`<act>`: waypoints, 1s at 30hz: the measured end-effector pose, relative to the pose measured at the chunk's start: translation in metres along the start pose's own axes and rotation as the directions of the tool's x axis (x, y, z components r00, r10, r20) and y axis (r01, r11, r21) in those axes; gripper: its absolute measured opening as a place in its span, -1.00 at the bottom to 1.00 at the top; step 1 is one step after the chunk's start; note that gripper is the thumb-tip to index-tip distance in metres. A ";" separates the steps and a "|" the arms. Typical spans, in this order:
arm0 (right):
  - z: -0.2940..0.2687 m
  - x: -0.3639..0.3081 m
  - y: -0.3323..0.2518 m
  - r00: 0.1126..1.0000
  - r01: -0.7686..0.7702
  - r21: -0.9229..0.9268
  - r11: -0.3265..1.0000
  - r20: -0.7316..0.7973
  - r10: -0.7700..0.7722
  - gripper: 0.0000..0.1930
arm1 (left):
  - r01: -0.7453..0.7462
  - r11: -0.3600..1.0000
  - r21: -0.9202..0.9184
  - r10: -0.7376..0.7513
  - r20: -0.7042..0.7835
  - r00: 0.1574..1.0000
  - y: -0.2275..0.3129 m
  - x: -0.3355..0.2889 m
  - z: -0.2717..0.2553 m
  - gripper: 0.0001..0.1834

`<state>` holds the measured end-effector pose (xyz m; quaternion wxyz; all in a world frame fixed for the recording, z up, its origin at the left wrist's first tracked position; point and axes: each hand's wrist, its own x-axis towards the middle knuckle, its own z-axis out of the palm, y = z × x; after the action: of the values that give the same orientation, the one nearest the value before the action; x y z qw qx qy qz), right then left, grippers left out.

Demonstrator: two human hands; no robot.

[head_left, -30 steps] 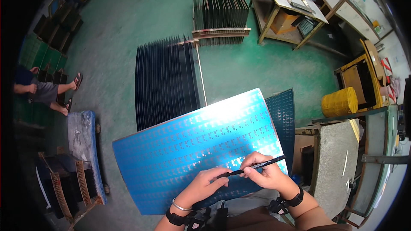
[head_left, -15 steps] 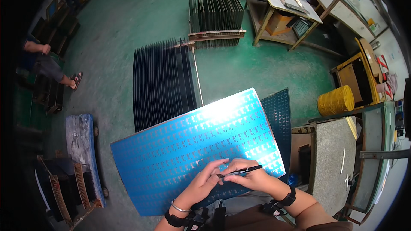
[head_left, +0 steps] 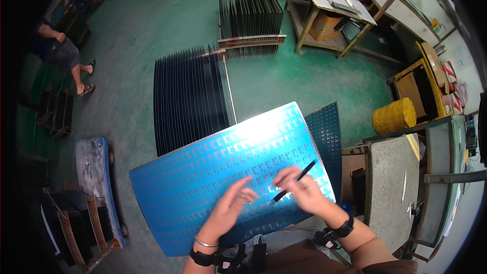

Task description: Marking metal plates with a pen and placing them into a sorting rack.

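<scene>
A large blue panel (head_left: 187,187) with rows of small cut-like marks lies tilted in front of me, and bright light glares off its far edge. Over its right part, my right hand (head_left: 303,190) holds a black marker pen (head_left: 306,170), slanted with its lower end close to the panel. Whether that end touches the surface I cannot tell. My left hand (head_left: 234,202) hovers above the middle of the panel, its fingers apart and slightly blurred, with nothing in it. Behind the panel's right side stands a second, darker blue panel (head_left: 324,127).
Beyond the panel stand a rack of dark upright sheets (head_left: 190,96) and another rack (head_left: 251,12). At right are a grey-topped bench (head_left: 388,187) and a yellow roll (head_left: 394,115). A worn cart (head_left: 92,167) sits at left; a person (head_left: 66,53) walks farther off.
My hands, together at the pen before, have parted. The left is empty; the right has swung the pen to a steeper slant. The person at far left has shifted their legs.
</scene>
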<state>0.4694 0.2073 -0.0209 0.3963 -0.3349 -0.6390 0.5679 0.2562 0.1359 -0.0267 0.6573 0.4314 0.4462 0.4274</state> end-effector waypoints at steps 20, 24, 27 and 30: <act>-0.253 -0.222 0.060 0.392 -0.907 -0.354 -0.228 -0.908 -0.147 -0.56 | 0.434 0.819 0.374 0.334 -0.927 0.168 -0.114 -0.182 -0.208 -0.77; -0.233 -0.202 0.048 0.424 -0.903 -0.381 -0.198 -0.864 -0.272 -0.49 | 0.427 0.861 0.278 0.242 -0.960 0.139 -0.103 -0.179 -0.202 -0.61; -0.211 -0.162 0.036 0.604 -0.774 -0.627 -0.088 -0.689 -0.401 -0.44 | 0.539 0.822 0.182 0.101 -0.979 0.177 -0.084 -0.169 -0.179 -0.52; -0.183 -0.115 0.027 0.735 -0.519 -0.809 0.276 -0.587 -0.339 -0.49 | 0.534 0.793 0.292 0.207 -0.955 0.214 -0.068 -0.170 -0.177 -0.54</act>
<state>0.6844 0.1944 -0.0546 0.2755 -0.7200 -0.6328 -0.0720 0.0592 -0.0100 -0.0945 0.1165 0.1935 0.9035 0.3641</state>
